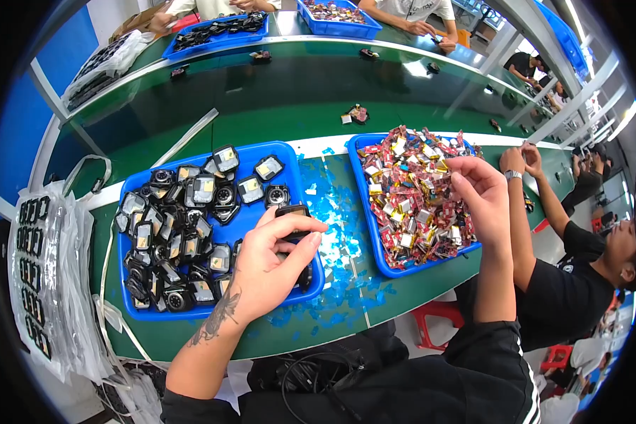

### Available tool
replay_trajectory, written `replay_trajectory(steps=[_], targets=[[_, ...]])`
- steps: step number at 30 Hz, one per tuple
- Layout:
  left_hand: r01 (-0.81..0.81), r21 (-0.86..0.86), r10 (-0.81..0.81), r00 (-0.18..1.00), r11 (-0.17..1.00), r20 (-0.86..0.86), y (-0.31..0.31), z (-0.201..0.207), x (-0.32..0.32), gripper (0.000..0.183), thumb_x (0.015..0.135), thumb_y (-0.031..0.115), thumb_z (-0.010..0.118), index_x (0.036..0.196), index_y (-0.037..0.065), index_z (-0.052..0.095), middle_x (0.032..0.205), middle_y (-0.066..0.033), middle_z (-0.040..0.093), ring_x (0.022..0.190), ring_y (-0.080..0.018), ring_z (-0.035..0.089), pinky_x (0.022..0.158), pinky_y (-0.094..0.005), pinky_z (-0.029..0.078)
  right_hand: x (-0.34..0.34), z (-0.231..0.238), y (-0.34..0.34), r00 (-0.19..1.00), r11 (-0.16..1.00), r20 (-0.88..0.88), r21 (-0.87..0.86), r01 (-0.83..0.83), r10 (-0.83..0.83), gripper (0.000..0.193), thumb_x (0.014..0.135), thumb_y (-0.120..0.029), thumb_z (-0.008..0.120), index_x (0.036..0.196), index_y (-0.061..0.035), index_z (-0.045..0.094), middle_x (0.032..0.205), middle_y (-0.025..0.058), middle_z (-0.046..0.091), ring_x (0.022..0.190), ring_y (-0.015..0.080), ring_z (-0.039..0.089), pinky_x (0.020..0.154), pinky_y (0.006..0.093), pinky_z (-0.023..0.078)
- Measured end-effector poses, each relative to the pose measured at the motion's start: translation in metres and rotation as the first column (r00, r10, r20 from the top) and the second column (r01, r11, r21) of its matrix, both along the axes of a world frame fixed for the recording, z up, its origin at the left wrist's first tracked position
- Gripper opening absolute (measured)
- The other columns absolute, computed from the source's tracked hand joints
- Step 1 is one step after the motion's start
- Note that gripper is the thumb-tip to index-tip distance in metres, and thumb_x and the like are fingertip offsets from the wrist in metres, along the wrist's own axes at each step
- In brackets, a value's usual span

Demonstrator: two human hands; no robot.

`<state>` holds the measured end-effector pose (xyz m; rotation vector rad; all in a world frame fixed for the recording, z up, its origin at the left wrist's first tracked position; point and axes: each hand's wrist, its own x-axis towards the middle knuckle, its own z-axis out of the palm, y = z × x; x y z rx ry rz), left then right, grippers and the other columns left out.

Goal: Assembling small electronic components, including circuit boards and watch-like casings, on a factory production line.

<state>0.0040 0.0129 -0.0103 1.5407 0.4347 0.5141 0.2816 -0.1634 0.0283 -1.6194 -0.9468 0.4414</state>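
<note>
My left hand (272,261) is closed around a black smartwatch case (293,211), held over the right edge of the left blue tray (290,157). Its fingers cover most of the case. Black watch cases (203,189), some with pale inner faces showing and some with round sensor backs, are heaped in that tray. My right hand (482,194) hovers over the right blue tray (383,258), thumb and fingers curled together; whatever lies between the tips cannot be made out. Small red circuit pieces with silvery and yellow parts (417,205) fill this tray.
Scraps of blue film (339,247) litter the green table between the trays. Clear bags of black parts (39,268) stand at the left. Beyond, a conveyor belt (275,113) carries a small red-and-white assembly (355,114). Co-workers sit across and at my right, one arm (519,184) close by.
</note>
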Motion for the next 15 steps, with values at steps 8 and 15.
replay_trajectory(steps=[8, 15], targets=[[-0.042, 0.138, 0.047, 0.998, 0.99, -0.036, -0.005, 0.006, 0.0, 0.022, 0.086, 0.003, 0.068, 0.108, 0.001, 0.068, 0.11, -0.0077, 0.055, 0.091, -0.0102, 0.058, 0.076, -0.0224, 0.05, -0.03, -0.003, 0.014, 0.98, 0.979, -0.193, 0.187, 0.083, -0.046, 0.018, 0.093, -0.005, 0.06, 0.11, -0.0001, 0.063, 0.091, -0.0001, 0.062, 0.078, 0.0029, 0.057, 0.065, 0.0185, 0.049], [0.015, 0.255, -0.009, 1.0, 0.967, -0.025, -0.015, 0.006, 0.008, 0.033, 0.078, 0.008, 0.077, 0.109, 0.005, 0.07, 0.109, -0.0085, 0.058, 0.096, -0.0158, 0.06, 0.079, -0.0266, 0.053, -0.091, -0.018, 0.037, 0.905, 0.966, -0.385, 0.243, -0.091, 0.182, 0.013, 0.092, -0.002, 0.061, 0.105, 0.0, 0.061, 0.093, 0.0018, 0.063, 0.08, 0.0049, 0.06, 0.068, 0.0196, 0.054]])
